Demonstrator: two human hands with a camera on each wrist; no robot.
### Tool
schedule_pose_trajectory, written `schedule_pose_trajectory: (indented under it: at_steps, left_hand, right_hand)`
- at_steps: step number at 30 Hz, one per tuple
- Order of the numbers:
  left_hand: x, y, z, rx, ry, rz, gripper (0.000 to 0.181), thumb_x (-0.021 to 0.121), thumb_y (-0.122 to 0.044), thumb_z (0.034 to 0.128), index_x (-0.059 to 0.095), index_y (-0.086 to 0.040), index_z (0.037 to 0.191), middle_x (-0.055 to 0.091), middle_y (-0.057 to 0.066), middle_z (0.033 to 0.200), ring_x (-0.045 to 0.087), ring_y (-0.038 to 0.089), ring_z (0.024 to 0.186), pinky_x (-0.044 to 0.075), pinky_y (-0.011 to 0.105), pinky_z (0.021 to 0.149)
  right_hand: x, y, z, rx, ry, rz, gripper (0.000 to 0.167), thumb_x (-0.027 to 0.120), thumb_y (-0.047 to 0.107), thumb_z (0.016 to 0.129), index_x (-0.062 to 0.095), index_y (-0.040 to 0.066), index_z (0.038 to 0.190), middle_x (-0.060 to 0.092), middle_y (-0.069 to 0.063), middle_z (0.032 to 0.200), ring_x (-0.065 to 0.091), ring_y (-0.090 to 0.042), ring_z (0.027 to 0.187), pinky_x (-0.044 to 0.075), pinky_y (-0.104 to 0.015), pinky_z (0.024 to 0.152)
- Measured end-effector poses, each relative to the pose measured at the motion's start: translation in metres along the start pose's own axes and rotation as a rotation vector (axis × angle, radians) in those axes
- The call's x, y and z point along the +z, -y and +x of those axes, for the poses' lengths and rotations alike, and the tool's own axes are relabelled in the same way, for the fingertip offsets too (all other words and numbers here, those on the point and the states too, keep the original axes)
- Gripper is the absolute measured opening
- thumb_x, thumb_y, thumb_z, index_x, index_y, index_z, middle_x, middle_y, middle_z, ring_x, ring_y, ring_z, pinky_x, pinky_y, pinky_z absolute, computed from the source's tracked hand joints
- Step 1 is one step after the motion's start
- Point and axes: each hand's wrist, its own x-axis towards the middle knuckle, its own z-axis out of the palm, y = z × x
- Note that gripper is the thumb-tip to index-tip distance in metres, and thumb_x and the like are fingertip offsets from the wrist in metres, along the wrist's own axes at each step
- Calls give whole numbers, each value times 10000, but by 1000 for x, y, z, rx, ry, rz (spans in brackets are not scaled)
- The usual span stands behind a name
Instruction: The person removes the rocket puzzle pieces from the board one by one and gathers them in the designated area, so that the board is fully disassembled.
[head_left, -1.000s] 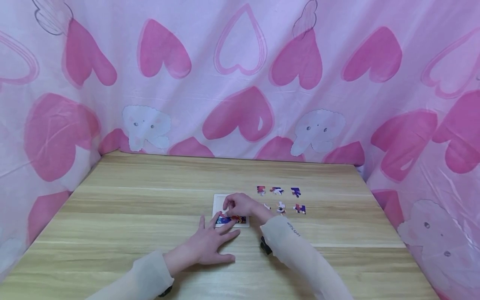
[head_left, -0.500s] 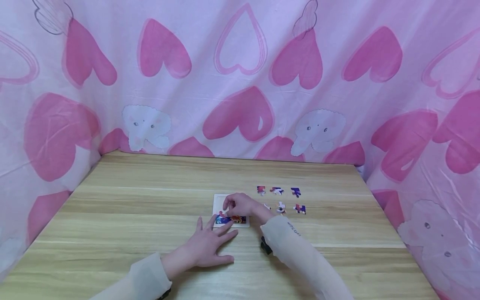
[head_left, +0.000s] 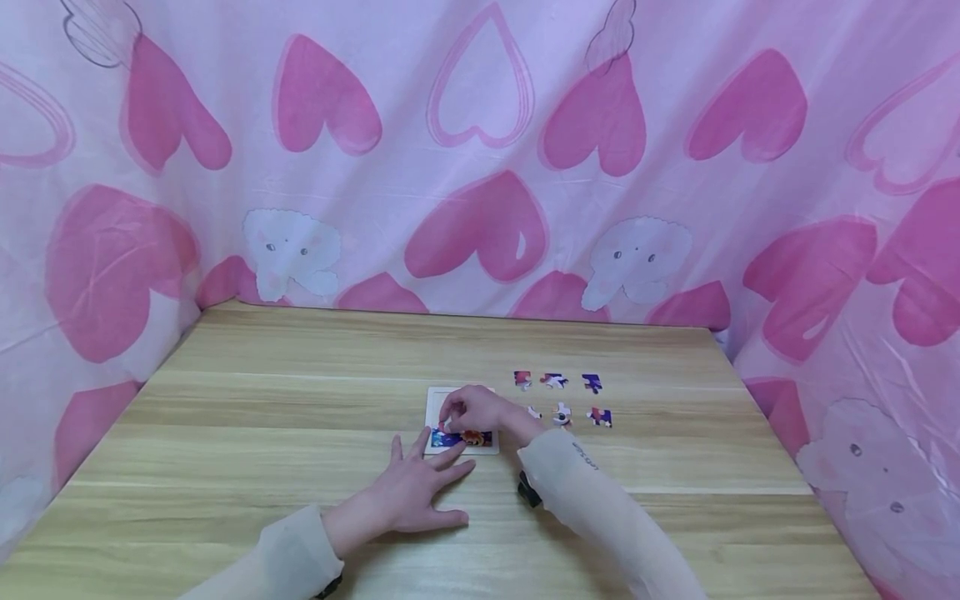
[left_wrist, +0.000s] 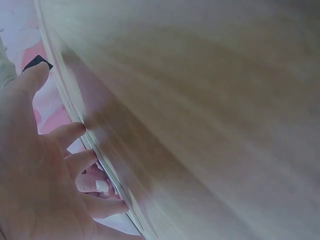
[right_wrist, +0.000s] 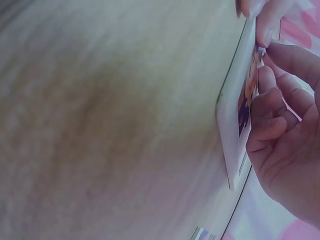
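Observation:
A small white puzzle tray (head_left: 433, 404) lies mid-table, with colourful fitted pieces (head_left: 480, 438) along its near side. Over it bends my right hand (head_left: 480, 408), thumb and index fingertip pinching a small reddish puzzle piece (head_left: 443, 427) at the tray's left part; the fingers mostly cover it. In the right wrist view the tray's edge (right_wrist: 228, 125) runs beside my curled fingers. My left hand (head_left: 416, 492) is spread flat, its fingertips on the tray's near left corner and thumb on the table. The left wrist view has the left fingers (left_wrist: 80, 162) against the tray edge.
Loose puzzle pieces lie right of the tray in two rows, among them a red one (head_left: 522, 380), a purple one (head_left: 592, 382), a white one (head_left: 562, 414) and a red-purple one (head_left: 600, 417). A pink heart-print curtain (head_left: 480, 233) borders the wooden table (head_left: 300, 400).
My right hand has shifted slightly left, its fingertips now over the reddish piece. My left hand has drawn back a little to the left.

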Motion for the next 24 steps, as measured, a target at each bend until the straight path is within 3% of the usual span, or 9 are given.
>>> schedule_pose_trajectory:
  at_steps: [15,24]
  left_hand:
    - [-1,0,0,-7,36,-7,715,403,-702,749,418,-278,1325,298,-11,1401,197,514,1192,173,749,748]
    - [-2,-1,-2,-16,56,-12,733,396,-710,745,394,-278,1338,273,-14,1412,170,500,1209,161,746,762]
  right_hand:
    - [0,3,4,26,21,-26,73,628,93,809,631,148,857,521,25,642,468,-97,601,382,-239,646]
    - [-3,4,2,-11,45,60,78,595,68,820,584,144,833,553,32,714,507,-106,680,399,-267,696]
